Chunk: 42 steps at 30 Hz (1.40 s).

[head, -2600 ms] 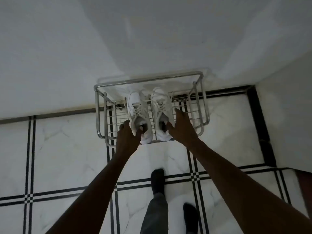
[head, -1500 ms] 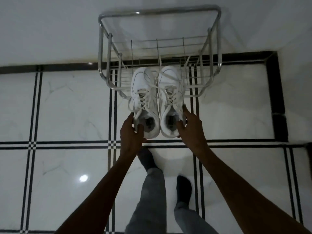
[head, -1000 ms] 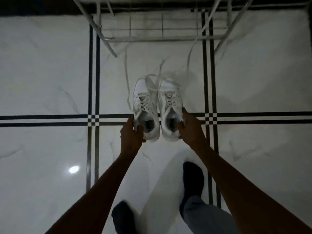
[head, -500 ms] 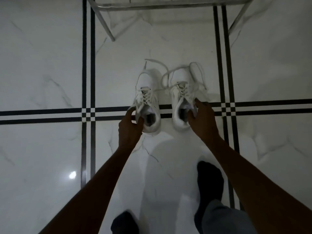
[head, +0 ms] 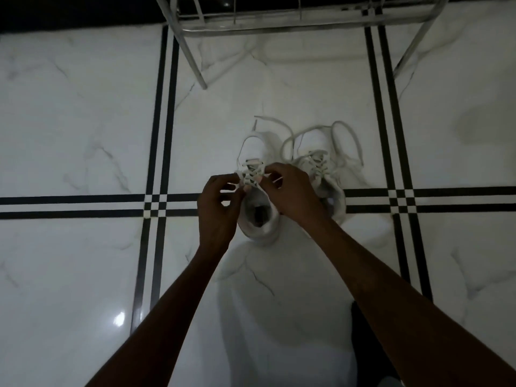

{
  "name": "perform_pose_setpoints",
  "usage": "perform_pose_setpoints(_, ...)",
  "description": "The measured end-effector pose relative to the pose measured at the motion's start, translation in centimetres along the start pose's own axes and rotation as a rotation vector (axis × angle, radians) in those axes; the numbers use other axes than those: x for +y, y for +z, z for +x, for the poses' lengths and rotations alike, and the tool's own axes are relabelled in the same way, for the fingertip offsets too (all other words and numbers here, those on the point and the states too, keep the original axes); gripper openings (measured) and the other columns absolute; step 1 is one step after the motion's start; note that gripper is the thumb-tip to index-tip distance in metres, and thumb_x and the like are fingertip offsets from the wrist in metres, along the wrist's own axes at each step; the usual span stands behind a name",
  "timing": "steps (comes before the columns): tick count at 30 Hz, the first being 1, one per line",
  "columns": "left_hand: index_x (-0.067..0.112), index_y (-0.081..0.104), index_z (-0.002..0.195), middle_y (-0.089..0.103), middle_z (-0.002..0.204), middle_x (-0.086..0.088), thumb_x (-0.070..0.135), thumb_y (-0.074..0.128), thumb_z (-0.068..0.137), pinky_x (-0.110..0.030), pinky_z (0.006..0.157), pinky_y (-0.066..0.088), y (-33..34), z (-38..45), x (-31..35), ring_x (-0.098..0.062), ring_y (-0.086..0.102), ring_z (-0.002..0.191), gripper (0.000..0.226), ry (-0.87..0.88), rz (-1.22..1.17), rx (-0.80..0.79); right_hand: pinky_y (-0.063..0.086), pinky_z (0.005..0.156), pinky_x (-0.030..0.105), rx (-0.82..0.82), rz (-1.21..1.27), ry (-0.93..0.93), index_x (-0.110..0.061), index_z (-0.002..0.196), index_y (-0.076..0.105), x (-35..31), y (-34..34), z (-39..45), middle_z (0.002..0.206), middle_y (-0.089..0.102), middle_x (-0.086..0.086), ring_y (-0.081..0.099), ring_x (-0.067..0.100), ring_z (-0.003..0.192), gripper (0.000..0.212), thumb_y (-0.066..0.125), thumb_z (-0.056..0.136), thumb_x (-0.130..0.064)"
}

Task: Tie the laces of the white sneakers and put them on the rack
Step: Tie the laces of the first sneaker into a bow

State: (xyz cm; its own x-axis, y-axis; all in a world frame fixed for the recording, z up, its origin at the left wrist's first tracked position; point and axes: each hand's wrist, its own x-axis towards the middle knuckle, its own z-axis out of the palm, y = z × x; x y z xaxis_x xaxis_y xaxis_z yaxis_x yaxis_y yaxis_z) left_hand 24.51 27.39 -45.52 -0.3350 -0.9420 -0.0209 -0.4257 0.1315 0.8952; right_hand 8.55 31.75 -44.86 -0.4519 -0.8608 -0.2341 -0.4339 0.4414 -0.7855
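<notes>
Two white sneakers stand side by side on the marble floor, toes pointing away from me. Over the left sneaker (head: 258, 216), my left hand (head: 219, 208) pinches the lace on its left side and my right hand (head: 293, 195) pinches the lace on its right side. The right sneaker (head: 325, 166) lies partly behind my right hand, with its loose laces looped over the toe. The metal shoe rack (head: 279, 26) stands on the floor just beyond the sneakers, only its lower bars and legs in view.
White marble floor tiles with black double lines (head: 159, 202) run under and beside the sneakers. A dark skirting strip (head: 69, 15) lies at the top left. My dark-socked foot (head: 363, 331) shows at the lower right.
The sneakers were lifted off the rack and set down on the floor. Both hands left the heels and now pinch the left sneaker's laces.
</notes>
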Motion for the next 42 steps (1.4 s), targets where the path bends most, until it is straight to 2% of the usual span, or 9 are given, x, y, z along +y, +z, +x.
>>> perform_pose_setpoints(3,0.009,0.07,0.097,0.07,0.102,-0.003,0.01,0.078,0.088,-0.036,0.072,0.062,-0.2,1.6,-0.8,-0.02,0.071,0.092,0.012,0.022,-0.023,-0.067,0.051,0.071,0.013,-0.008,0.045,-0.013,-0.011,0.099,0.074,0.8,0.3,1.0,0.094,0.076,0.002,0.069,0.011,0.081,0.019,0.075,0.086,-0.025)
perform_pose_setpoints(11,0.017,0.042,0.094,0.073,0.086,-0.014,0.017,0.053,0.102,-0.054,0.061,0.058,-0.3,3.3,-0.8,-0.032,0.071,0.073,0.014,0.088,0.318,-0.169,0.052,0.061,0.041,0.018,-0.064,-0.122,-0.018,0.088,0.049,0.5,0.5,1.1,0.079,0.067,0.008,0.065,0.025,0.07,0.012,0.055,0.096,-0.013)
perform_pose_setpoints(21,0.01,0.041,0.101,0.063,0.083,-0.008,0.013,0.056,0.1,-0.038,0.058,0.046,0.5,2.1,1.3,-0.024,0.059,0.068,0.015,0.091,0.397,-0.052,0.043,0.051,0.033,0.13,-0.044,-0.106,-0.013,0.1,0.051,-0.5,0.8,-0.9,0.071,0.057,0.008,0.057,0.024,0.061,0.008,0.048,0.097,-0.006)
perform_pose_setpoints(25,0.013,0.04,0.097,0.068,0.086,-0.013,0.03,0.046,0.099,-0.056,0.065,0.057,0.1,1.9,0.4,-0.032,0.068,0.073,0.018,0.031,0.216,-0.06,0.052,0.061,0.041,0.134,0.011,-0.079,-0.017,0.091,0.045,-0.2,1.1,-1.1,0.08,0.063,0.012,0.063,0.027,0.071,0.01,0.049,0.098,-0.009)
perform_pose_setpoints(29,0.01,0.053,0.1,0.072,0.094,-0.009,0.037,0.049,0.104,-0.056,0.075,0.06,-0.7,1.3,0.6,-0.029,0.071,0.091,0.027,-0.091,-0.024,-0.123,0.056,0.079,0.043,0.052,0.164,0.077,-0.012,0.096,0.054,-1.1,0.8,-0.5,0.099,0.069,0.008,0.067,0.023,0.091,0.008,0.056,0.096,-0.019)
perform_pose_setpoints(32,0.003,0.065,0.107,0.074,0.107,-0.011,0.041,0.047,0.106,-0.046,0.096,0.058,-1.2,1.6,1.8,-0.027,0.07,0.108,0.042,-0.28,-0.345,-0.165,0.055,0.074,0.034,-0.017,0.365,0.189,-0.015,0.105,0.061,-2.3,0.4,0.1,0.105,0.071,0.006,0.067,0.02,0.095,0.015,0.056,0.097,-0.026)
perform_pose_setpoints(34,0.005,0.066,0.103,0.073,0.094,-0.011,0.035,0.043,0.108,-0.045,0.102,0.055,-1.8,2.3,2.5,-0.026,0.07,0.103,0.038,-0.325,-0.48,-0.14,0.053,0.065,0.022,-0.035,0.492,0.19,-0.012,0.109,0.065,-3.2,0.0,0.5,0.101,0.075,0.004,0.069,0.011,0.087,0.019,0.057,0.098,-0.027)
perform_pose_setpoints(37,0.009,0.066,0.115,0.067,0.076,-0.003,0.027,0.045,0.108,-0.045,0.102,0.056,-3.0,2.8,2.8,-0.023,0.07,0.094,0.028,-0.279,-0.534,-0.097,0.05,0.054,0.013,-0.052,0.506,0.114,-0.014,0.109,0.071,-4.2,-0.4,0.5,0.092,0.077,0.005,0.07,-0.001,0.07,0.019,0.06,0.097,-0.026)
perform_pose_setpoints(42,0.003,0.063,0.127,0.075,0.1,-0.014,0.023,0.049,0.107,-0.043,0.097,0.059,-4.7,3.2,4.1,-0.027,0.073,0.103,0.031,-0.072,-0.538,-0.159,0.048,0.056,0.021,-0.055,0.439,0.062,-0.024,0.104,0.073,-5.2,-0.7,0.4,0.088,0.077,0.004,0.067,-0.003,0.059,0.014,0.062,0.096,-0.025)
